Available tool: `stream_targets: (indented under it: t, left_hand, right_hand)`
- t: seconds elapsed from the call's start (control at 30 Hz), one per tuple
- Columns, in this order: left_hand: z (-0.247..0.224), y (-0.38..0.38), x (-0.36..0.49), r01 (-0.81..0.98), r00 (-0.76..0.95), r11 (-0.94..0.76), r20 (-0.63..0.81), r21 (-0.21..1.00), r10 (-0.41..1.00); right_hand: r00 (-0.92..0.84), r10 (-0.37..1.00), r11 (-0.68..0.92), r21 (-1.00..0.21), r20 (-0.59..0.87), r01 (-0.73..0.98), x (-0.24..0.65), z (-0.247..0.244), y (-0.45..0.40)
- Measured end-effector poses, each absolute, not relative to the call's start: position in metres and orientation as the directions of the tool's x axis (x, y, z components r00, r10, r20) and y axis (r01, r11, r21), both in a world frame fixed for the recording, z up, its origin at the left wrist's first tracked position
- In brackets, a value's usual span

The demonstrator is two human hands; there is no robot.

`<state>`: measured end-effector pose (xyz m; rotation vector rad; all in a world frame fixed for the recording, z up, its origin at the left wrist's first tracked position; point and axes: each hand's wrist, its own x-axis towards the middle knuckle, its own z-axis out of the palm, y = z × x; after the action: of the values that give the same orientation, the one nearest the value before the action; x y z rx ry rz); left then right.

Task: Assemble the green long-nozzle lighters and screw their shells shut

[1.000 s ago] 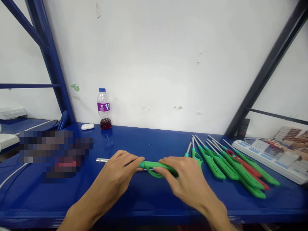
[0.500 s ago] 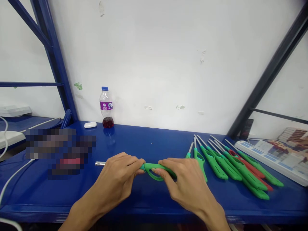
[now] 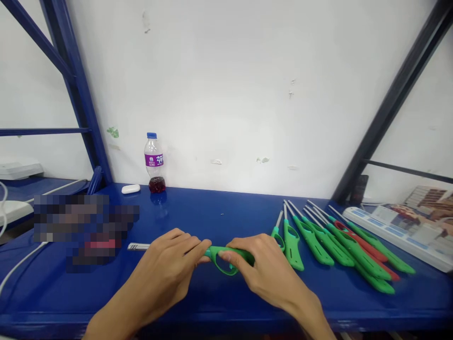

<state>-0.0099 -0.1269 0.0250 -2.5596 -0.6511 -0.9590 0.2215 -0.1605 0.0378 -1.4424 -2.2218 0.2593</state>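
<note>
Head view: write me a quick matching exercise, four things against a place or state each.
1. held lighter
2. bottle
3. white case
4. white-and-blue strip

A. right of the loose lighters
B. upright, dark red liquid at the bottom
C. in the left hand and right hand
D. just left of the bottle

Pairs: 1-C, 2-B, 3-D, 4-A

Purple label point(image 3: 154, 161) on the bottle point(image 3: 156, 173) – large white Chinese lettering, apparently starting with 芬, cut off by the curve – smaller white print, illegible.
</note>
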Motion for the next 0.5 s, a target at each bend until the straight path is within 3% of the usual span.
stream_targets:
  t: [0.2,0.5]
  left_hand:
    - [0.017,-0.115,-0.031,0.662,0.638,-0.749,0.515,0.012,0.572]
    - [0.023,-0.131,-0.020,0.676,0.607,-0.726,0.465,0.126,0.645]
  right_hand:
    - [-0.329,0.889,0.445,-0.431,0.320,0.785,0.231,0.032,-0.158]
    - [-0.382,0.866,0.494,-0.430,0.322,0.756,0.236,0.019,-0.150]
